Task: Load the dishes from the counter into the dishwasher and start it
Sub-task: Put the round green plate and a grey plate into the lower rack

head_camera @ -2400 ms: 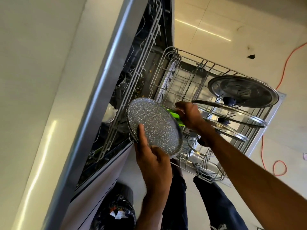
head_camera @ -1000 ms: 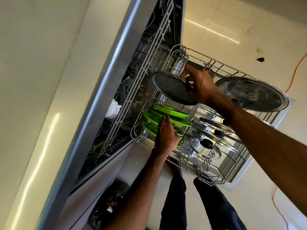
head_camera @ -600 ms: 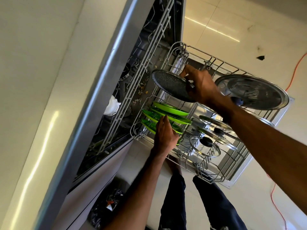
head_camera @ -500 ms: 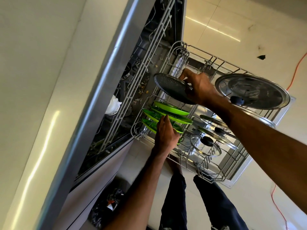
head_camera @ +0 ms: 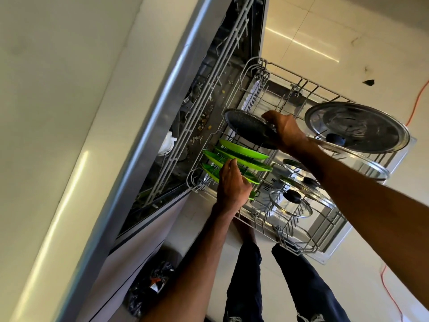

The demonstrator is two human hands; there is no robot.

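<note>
rack [head_camera: 299, 251]: lower dishwasher basket, pulled out
right hand [head_camera: 286, 131]: fingers pinching speckled plate [head_camera: 249, 130] rim, 12 o'clock of green plates [head_camera: 243, 154]
left hand [head_camera: 232, 184]: fingers together, flat on green plates

- The speckled plate [head_camera: 249, 129] has passed from the left hand [head_camera: 232, 183] to the right hand [head_camera: 284, 131], which now grips its rim over the pulled-out lower rack [head_camera: 299, 248].
- The left hand has dropped onto the green plates [head_camera: 242, 156] standing in the rack.
- In the last second the speckled plate has sunk slightly closer to the green plates.
</note>
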